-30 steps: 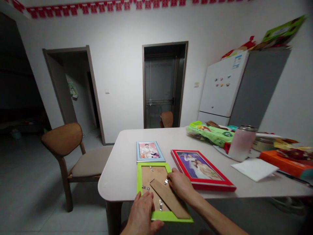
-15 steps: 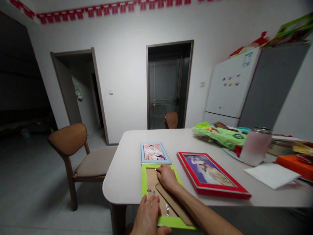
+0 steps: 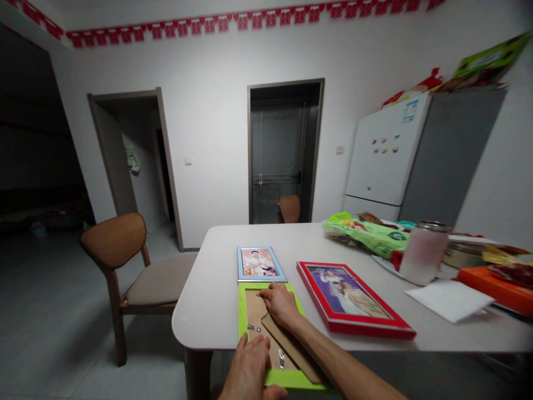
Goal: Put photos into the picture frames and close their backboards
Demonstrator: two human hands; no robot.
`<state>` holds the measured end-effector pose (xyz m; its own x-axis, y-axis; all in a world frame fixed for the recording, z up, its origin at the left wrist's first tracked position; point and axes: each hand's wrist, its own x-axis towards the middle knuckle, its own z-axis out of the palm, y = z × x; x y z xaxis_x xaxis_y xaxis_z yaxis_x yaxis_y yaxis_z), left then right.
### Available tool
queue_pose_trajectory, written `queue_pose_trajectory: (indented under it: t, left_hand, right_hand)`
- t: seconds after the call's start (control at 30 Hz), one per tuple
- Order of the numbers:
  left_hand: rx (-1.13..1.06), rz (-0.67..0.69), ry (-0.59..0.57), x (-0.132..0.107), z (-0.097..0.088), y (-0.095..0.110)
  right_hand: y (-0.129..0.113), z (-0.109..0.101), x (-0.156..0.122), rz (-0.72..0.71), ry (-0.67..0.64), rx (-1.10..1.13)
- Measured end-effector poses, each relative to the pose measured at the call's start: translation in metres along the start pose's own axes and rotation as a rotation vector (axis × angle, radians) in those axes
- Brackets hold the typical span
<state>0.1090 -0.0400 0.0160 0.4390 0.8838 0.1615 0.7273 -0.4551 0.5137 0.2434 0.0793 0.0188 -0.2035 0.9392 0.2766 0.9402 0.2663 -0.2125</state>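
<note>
A lime-green picture frame [image 3: 242, 311] lies face down at the table's near edge, its brown backing board [image 3: 252, 304] showing. My left hand [image 3: 250, 364] grips its near left corner, thumb at the near edge and fingers over the left side. At the far end of the backing, the bent fingers of my right hand [image 3: 280, 305] press on a small metal clip, mostly hidden under the fingertips. Two more metal clips show, one at the left [image 3: 254, 328] and one lower down [image 3: 282, 359]. A brown stand leg [image 3: 287, 347] slants across the board, partly under my right forearm.
Beyond the green frame lies a light-blue photo frame [image 3: 283, 272]; a thick red photo frame [image 3: 370, 328] is to its right. Farther right are a white paper [image 3: 449, 300], a pink jar [image 3: 425, 255], a green package [image 3: 366, 236] and an orange box [image 3: 495, 286]. A chair [image 3: 158, 283] stands left.
The camera view has shifted slightly. My right fingertips have shifted a little on the far metal clip. My left hand stays on the frame's corner.
</note>
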Motion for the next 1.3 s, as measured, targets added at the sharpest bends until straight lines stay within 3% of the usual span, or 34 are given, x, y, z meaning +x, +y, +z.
queue_pose_trajectory:
  t: [0.2, 0.33, 0.57, 0.73, 0.83, 0.97, 1.3]
  left_hand:
    - [-0.011, 0.033, -0.007, 0.003, -0.001, -0.006]
    - [-0.009, 0.036, 0.059, 0.005, 0.003, -0.008]
    - [-0.007, 0.032, 0.064, 0.003, 0.008, -0.009]
    - [-0.027, 0.03, 0.066, 0.004, 0.007, -0.011]
    - [-0.037, 0.044, 0.068, 0.005, 0.007, -0.012]
    - [-0.036, 0.05, 0.095, 0.005, 0.006, -0.011]
    - [-0.031, 0.038, 0.099, 0.007, 0.007, -0.007]
  right_hand:
    - [-0.005, -0.01, -0.013, -0.044, -0.008, 0.068]
    - [-0.016, -0.015, -0.027, -0.125, -0.083, 0.186]
    - [-0.029, -0.018, -0.028, -0.017, -0.068, 0.218]
    - [-0.015, -0.033, -0.038, -0.136, -0.14, 0.384]
    - [0.002, -0.046, -0.055, -0.234, -0.267, 0.475]
    - [0.015, -0.054, -0.072, -0.254, -0.404, 0.499]
    - [0.004, -0.042, -0.074, -0.197, -0.172, 0.456]
